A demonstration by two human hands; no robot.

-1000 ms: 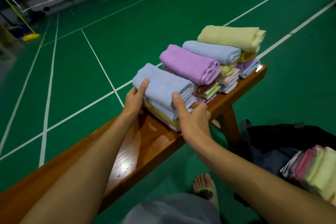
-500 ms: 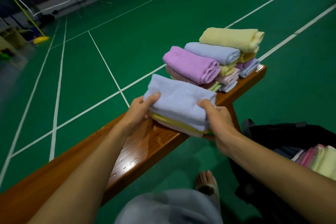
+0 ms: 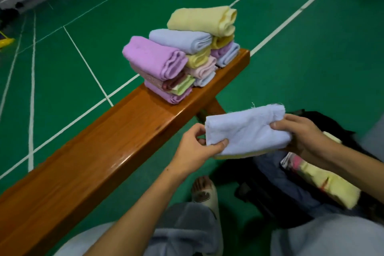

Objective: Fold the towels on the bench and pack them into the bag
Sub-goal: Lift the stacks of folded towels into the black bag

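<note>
A small stack of folded towels [image 3: 247, 129], pale blue on top with yellow beneath, hangs in the air between my hands. My left hand [image 3: 197, 147] grips its left end and my right hand [image 3: 299, 133] grips its right end. The stack is off the wooden bench [image 3: 116, 141] and above the open dark bag [image 3: 276, 185] on the floor. Folded yellow and pink towels [image 3: 320, 181] lie inside the bag. Three stacks of folded towels remain at the bench's far end: purple-topped [image 3: 155, 58], blue-topped [image 3: 180, 39] and yellow-topped [image 3: 201, 18].
Green court floor with white lines [image 3: 87, 64] surrounds the bench. My bare foot [image 3: 203, 191] and knees in grey shorts [image 3: 187, 233] sit between bench and bag. A bench leg [image 3: 212, 108] stands just behind the held stack.
Both hands lifted the blue-topped stack off the bench and carried it right and toward me, over the bag. My view swung right and down.
</note>
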